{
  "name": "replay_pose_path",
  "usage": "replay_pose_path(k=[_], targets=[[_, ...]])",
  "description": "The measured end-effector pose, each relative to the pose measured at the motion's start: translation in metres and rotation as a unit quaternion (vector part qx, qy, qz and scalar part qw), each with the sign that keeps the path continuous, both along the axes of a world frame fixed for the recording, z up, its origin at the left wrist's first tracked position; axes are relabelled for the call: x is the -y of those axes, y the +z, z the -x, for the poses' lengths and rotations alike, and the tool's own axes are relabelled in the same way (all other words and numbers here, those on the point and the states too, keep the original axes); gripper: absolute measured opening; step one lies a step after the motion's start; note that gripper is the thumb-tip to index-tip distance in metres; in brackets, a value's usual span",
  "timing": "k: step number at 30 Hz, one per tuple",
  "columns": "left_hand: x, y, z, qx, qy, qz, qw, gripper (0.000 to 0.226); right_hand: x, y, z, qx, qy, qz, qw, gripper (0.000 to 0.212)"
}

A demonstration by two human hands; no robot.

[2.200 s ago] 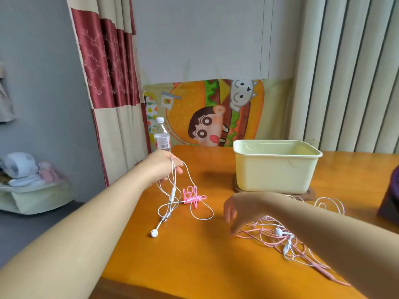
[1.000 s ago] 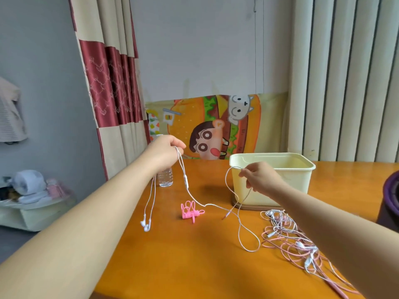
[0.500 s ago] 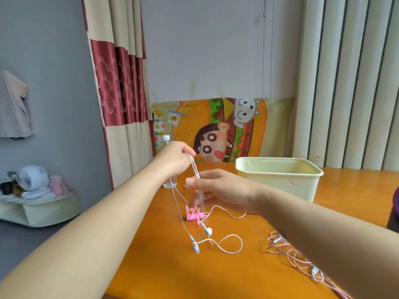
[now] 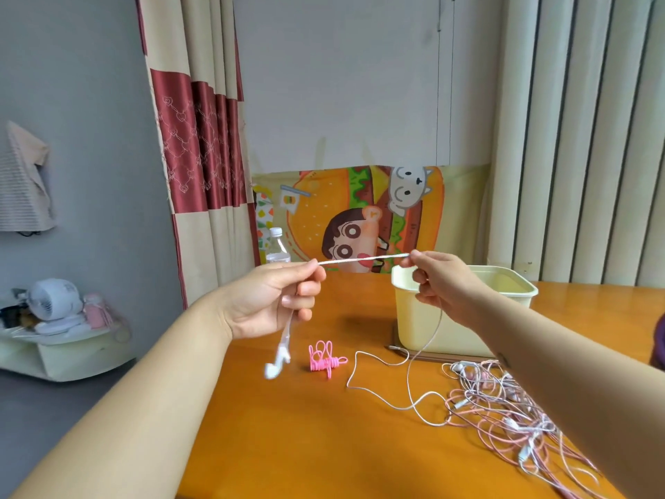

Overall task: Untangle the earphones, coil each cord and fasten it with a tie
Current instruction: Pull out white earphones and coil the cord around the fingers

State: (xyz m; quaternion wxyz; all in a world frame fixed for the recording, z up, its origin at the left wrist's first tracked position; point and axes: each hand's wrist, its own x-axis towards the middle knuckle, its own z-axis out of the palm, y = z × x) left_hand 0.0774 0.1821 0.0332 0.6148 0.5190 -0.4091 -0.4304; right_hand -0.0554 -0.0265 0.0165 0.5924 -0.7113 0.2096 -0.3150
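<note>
No text, brand or number can be read here. The cartoon poster (image 4: 360, 217) on the far wall shows only drawings, no legible lettering.

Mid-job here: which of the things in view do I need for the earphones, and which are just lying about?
Job: white earphone cord held taut between left hand and right hand; pink ties; tangled pile of earphones.
Lying about: water bottle; cream tub; small fan; cartoon poster.
</note>
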Motion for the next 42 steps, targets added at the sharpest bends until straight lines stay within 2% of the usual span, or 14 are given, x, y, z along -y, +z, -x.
replay_pose_path(k=[4,6,10,13,15,18,21,23,26,29,33,37,42], targets=[[0.005,0.004,0.006,-0.097,-0.011,0.105,0.990,0.017,0.005,-0.020,0.001,-0.079,-0.008,0.030,0.996,0.028],[0.011,0.008,0.012,-0.115,0.012,0.155,0.981,0.014,0.005,-0.028,0.000,-0.108,-0.005,0.045,0.993,0.029],[0.022,0.010,0.017,-0.169,0.095,0.229,0.954,0.016,0.003,-0.039,-0.003,-0.160,0.020,0.075,0.984,0.030],[0.032,0.007,0.014,-0.213,0.173,0.265,0.924,0.018,-0.003,-0.043,-0.002,-0.223,0.086,0.121,0.963,0.029],[0.040,0.001,0.007,-0.256,0.224,0.274,0.900,0.020,-0.009,-0.042,0.002,-0.283,0.134,0.177,0.933,0.028],[0.051,-0.014,-0.008,-0.305,0.300,0.255,0.867,0.019,-0.023,-0.031,0.013,-0.360,0.186,0.294,0.866,0.024],[0.059,-0.034,-0.020,-0.312,0.346,0.223,0.856,0.016,-0.039,-0.013,0.024,-0.401,0.216,0.392,0.799,0.025],[0.065,-0.049,-0.026,-0.314,0.356,0.188,0.860,0.018,-0.049,0.001,0.032,-0.391,0.226,0.429,0.782,0.026],[0.078,-0.068,-0.023,-0.304,0.352,0.126,0.876,0.022,-0.057,0.016,0.037,-0.324,0.205,0.478,0.790,0.027],[0.090,-0.077,-0.005,-0.229,0.328,0.070,0.914,0.026,-0.060,0.021,0.032,-0.234,0.151,0.524,0.805,0.028],[0.105,-0.084,0.015,-0.132,0.230,0.038,0.963,0.026,-0.049,0.018,0.015,-0.135,0.066,0.561,0.814,0.030],[0.119,-0.090,0.018,-0.045,0.138,0.006,0.989,0.035,-0.022,0.012,-0.001,-0.072,-0.009,0.523,0.849,0.032],[0.133,-0.100,0.015,-0.060,0.052,0.033,0.996,0.039,0.012,-0.009,-0.026,-0.038,-0.081,0.423,0.902,0.030]])
